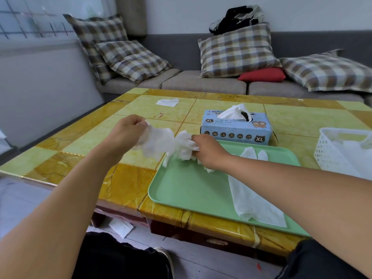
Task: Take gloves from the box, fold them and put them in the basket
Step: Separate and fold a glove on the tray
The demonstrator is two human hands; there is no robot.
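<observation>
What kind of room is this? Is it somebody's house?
Probably a living room in a home: a grey cushioned sofa with checked pillows stands behind a yellow marble-patterned table, and dark clothes are piled on the sofa back.

The basket [330, 156] runs off the right edge; the right hand [209, 151] hides its own fingertips; box [235, 127] print is unreadable.

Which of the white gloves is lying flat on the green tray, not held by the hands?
The long glove spread flat on the right part of the green tray. The other glove is stretched in the air between both hands; a third pokes out of the box.
</observation>
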